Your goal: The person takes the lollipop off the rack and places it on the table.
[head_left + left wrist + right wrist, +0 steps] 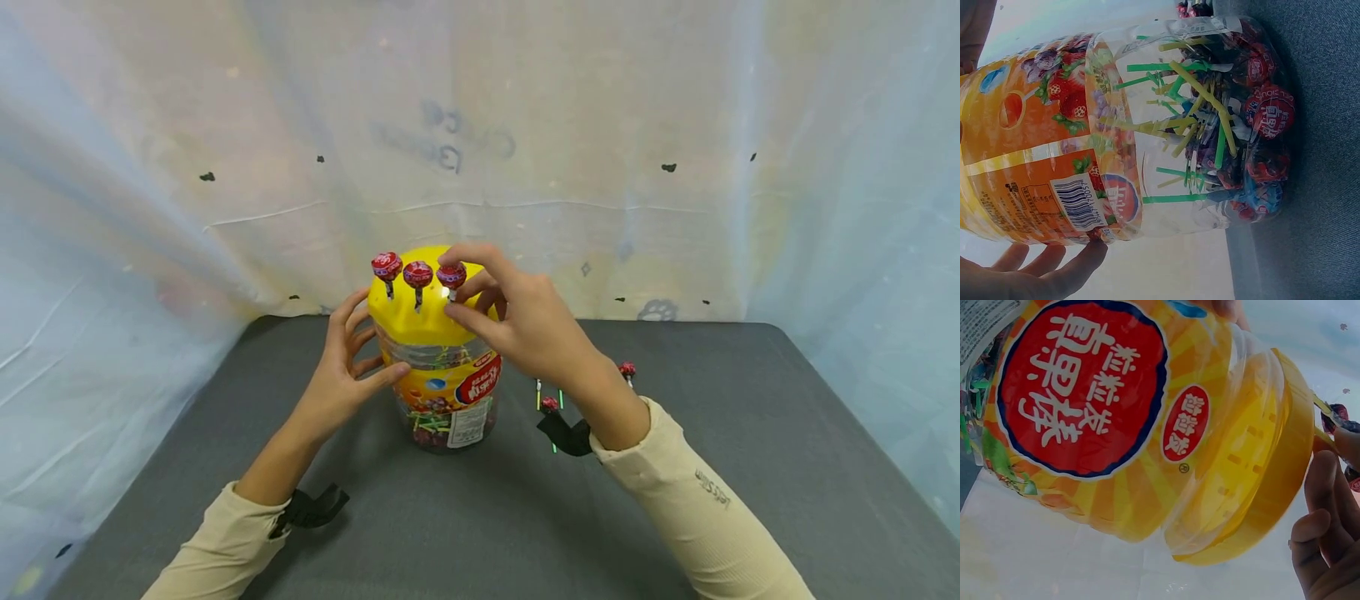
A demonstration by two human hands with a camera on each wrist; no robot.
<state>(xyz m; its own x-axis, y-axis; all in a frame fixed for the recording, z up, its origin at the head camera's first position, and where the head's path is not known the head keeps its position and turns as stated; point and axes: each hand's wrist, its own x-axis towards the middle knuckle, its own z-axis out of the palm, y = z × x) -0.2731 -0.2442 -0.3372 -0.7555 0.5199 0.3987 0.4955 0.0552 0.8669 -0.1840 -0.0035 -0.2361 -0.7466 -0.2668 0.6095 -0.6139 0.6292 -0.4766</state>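
Note:
A clear plastic candy jar (435,385) with an orange label and a yellow lid (393,323) stands on the table. My left hand (337,379) grips the jar's left side, thumb at the front and fingers round the back. At the lid's right, my right hand (528,321) pinches a red-wrapped lollipop (452,273) whose stick end is at the lid. Two more lollipops, one at the left (386,266) and one in the middle (417,274), stand upright in the lid. Inside the jar, lollipops with green and yellow sticks (1210,100) lie jumbled at the bottom.
Right of the jar, a few lollipops lie on the grey table (465,533), one (550,403) by the black wrist strap (566,435) and another (627,368) partly behind the right forearm. A pale curtain (525,108) hangs behind the table.

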